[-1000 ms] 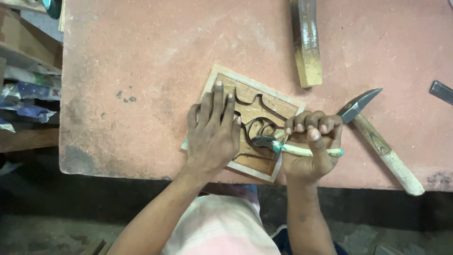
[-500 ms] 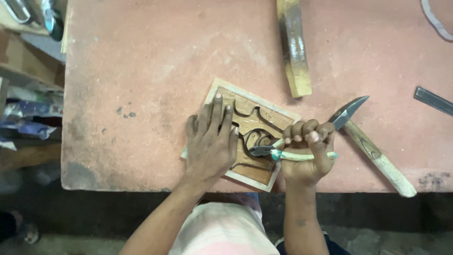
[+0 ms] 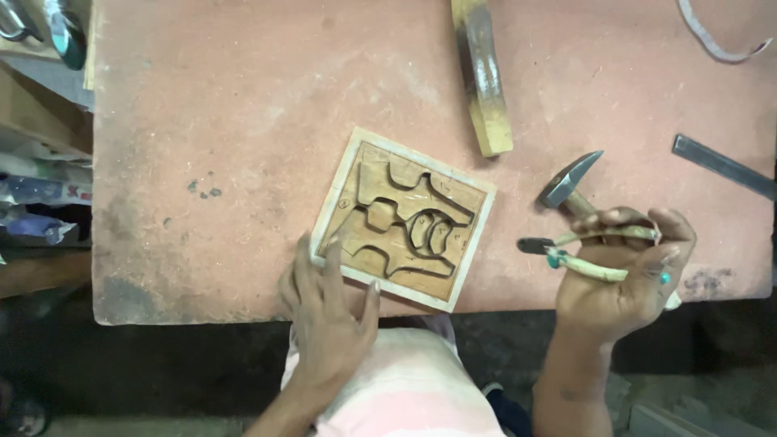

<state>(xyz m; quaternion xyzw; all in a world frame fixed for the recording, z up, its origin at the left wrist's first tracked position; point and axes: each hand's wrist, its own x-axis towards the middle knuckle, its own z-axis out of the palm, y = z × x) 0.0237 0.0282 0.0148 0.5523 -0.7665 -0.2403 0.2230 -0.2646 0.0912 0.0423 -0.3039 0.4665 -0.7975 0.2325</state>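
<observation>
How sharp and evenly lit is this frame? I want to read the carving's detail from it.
Head view: soft, even light with no glare on the carved wooden panel, whose recesses hold mild shadows; the right hand and its small tools are slightly blurred; the left hand is softer too; below the table edge it falls dark.

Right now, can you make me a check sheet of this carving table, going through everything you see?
Surface: dusty reddish-pink table top, dark specks left of centre.
Job's things: square wooden carved panel lying flat near the front edge; two thin wooden-handled carving tools in the right hand.
Clutter: wooden-handled hammer, long wooden block, flat metal bar.
Grippers: left hand touches the panel's near corner; right hand grips the tools.
Cables: nothing seen.
Surroundings: cluttered shelves at left, dark floor below.
</observation>
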